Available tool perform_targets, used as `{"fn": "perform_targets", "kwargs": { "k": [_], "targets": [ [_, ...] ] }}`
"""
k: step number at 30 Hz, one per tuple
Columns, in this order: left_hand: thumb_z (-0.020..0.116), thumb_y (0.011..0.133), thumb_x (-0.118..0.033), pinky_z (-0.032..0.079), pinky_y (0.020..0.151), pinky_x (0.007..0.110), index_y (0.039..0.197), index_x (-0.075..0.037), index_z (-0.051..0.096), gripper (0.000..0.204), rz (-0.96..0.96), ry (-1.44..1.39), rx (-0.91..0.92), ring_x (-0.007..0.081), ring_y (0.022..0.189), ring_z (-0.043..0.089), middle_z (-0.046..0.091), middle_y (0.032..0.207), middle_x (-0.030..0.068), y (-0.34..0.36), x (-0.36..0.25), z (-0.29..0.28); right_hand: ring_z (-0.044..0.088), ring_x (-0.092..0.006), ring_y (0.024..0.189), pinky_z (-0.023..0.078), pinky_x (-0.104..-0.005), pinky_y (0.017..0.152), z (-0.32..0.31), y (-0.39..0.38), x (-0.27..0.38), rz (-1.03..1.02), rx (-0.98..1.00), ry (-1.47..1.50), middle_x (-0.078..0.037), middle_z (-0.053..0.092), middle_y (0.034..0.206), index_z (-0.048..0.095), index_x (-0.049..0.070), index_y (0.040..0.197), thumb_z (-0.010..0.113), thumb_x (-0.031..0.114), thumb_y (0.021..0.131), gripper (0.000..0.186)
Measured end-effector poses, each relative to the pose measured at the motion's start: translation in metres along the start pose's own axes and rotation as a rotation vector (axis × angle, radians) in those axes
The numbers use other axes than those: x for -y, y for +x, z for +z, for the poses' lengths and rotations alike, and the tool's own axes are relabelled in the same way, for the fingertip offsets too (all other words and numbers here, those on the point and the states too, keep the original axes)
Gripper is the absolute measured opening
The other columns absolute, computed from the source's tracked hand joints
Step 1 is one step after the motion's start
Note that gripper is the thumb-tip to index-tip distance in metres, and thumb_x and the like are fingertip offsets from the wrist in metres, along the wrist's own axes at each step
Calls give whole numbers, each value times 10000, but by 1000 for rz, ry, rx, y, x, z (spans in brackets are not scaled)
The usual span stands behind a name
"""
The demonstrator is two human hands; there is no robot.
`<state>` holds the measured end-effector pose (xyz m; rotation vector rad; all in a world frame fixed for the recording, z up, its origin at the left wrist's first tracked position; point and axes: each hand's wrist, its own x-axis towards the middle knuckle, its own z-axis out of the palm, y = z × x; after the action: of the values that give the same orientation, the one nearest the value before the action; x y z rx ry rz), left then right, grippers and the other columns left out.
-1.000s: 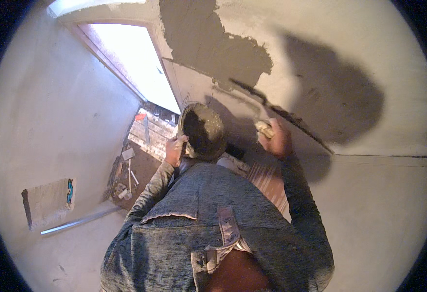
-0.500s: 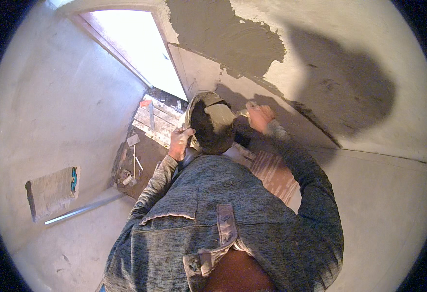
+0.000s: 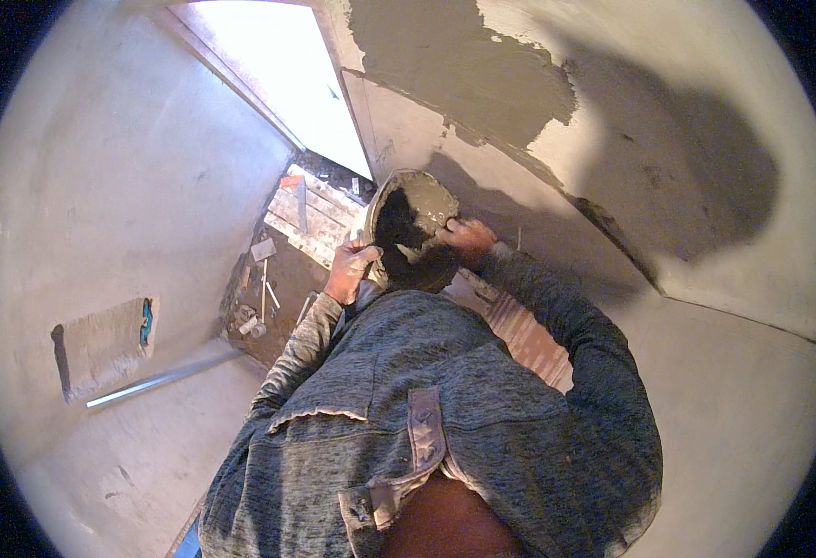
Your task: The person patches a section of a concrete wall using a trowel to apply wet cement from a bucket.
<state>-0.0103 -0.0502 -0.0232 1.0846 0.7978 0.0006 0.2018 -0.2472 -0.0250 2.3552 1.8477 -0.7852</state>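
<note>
A round bucket (image 3: 371,216) with a plaster-smeared rim is in front of my chest, tilted so that its inside shows. Wet grey plaster (image 3: 429,203) coats its far inner side, and dark shadow covers much of the rest. My left hand (image 3: 348,272) grips the bucket's left rim, thumb over the edge. At the right side of the bucket is my right hand (image 3: 468,244), its fingers closed. Whatever it holds is hidden by the fingers and the shadow.
Fresh grey plaster (image 3: 464,70) covers part of the wall ahead, above a ledge line. A bright window opening (image 3: 273,74) is at the far left. Below lie wooden boards (image 3: 310,219) and debris (image 3: 252,325). A metal strip (image 3: 157,379) lies along the left wall's base.
My right hand has moved left and slightly down, from beside the bucket to its right edge. The plaster inside has changed shape. The view has shifted slightly; my left hand keeps its grip.
</note>
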Motion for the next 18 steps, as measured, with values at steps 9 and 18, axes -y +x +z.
{"fn": "perform_targets", "kwargs": {
  "k": [9, 18],
  "targets": [
    [651, 780, -51, 442, 533, 243, 835, -8, 657, 70, 55, -64, 18, 84, 571, 559, 638, 735, 10, 1, -7, 8, 624, -380, 878, 507, -470, 772, 45, -26, 5, -21, -31, 360, -189, 640, 985, 567, 105, 1183, 672, 317, 738, 504],
    [653, 782, -74, 421, 489, 234, 808, -12, 655, 67, 37, -118, 2, 80, 530, 539, 624, 695, 0, 4, -4, 10, 656, -322, 851, 523, -397, 775, 78, -71, 2, 54, -213, 588, -167, 673, 982, 634, 79, 1124, 720, 333, 717, 488]
  ]
}}
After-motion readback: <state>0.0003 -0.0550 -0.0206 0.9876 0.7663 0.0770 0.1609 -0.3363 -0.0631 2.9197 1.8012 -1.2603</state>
